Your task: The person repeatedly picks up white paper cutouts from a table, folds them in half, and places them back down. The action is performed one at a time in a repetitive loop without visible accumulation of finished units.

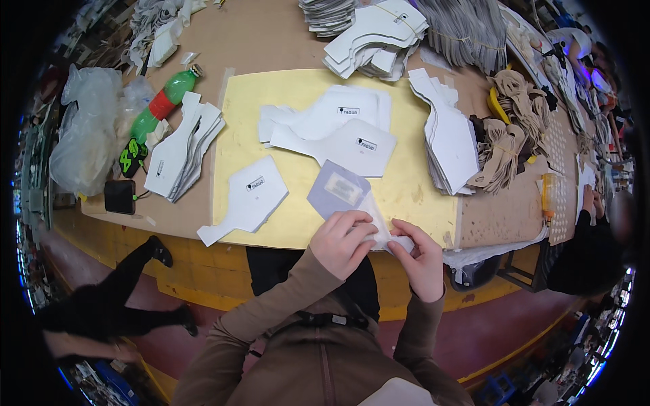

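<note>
At the near edge of a yellow sheet (pixel 406 203), my two hands pinch the narrow white end of a flat cut piece (pixel 323 194). Its wide part lies lavender side up, with a whitish rectangular patch (pixel 344 189) on it. My left hand (pixel 344 242) grips the narrow part with curled fingers. Just to its right, my right hand (pixel 420 258) holds the tip between thumb and fingers. A single white cut piece (pixel 256 193) lies to the left. Beyond my hands rest more white cut pieces (pixel 338 150), overlapping and printed with a small dark mark.
White stacks stand left (pixel 177 152) and right (pixel 443 135) of the sheet. Beyond them lie tied grey bundles (pixel 467 34) and beige bundles (pixel 504 149). On the left are a green bottle (pixel 179 88), a plastic bag (pixel 88 135) and a black device (pixel 120 197). Other people (pixel 108 298) are nearby.
</note>
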Demonstrator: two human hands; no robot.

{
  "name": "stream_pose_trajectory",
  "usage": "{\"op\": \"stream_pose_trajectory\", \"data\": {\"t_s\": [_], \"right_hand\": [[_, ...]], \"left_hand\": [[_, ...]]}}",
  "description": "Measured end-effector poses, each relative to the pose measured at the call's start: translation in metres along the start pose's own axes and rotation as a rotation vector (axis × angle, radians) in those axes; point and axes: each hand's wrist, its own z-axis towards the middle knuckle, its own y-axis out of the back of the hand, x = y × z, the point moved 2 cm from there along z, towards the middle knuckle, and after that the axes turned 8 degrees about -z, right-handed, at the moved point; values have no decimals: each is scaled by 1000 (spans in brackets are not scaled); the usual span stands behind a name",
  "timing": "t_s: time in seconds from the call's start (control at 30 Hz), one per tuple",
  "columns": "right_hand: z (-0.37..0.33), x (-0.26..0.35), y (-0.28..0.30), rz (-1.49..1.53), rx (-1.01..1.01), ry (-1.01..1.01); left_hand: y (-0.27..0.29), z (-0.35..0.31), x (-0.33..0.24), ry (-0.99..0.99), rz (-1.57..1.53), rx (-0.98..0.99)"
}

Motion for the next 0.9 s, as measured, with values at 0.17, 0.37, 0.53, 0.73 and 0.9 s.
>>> {"op": "stream_pose_trajectory", "data": {"t_s": [0.17,0.37,0.53,0.73,0.9], "right_hand": [[-1,10,-4,89,73,-60],[-1,21,-3,-51,29,164],[-1,23,-1,-51,35,154],[0,21,-1,-99,49,182],[0,20,0,-81,64,167]], "left_hand": [[5,1,-3,-90,72,2],[13,4,-3,-65,-40,-11],[19,8,0,33,-162,47],[21,10,3,99,-242,96],[19,12,1,64,-167,97]]}}
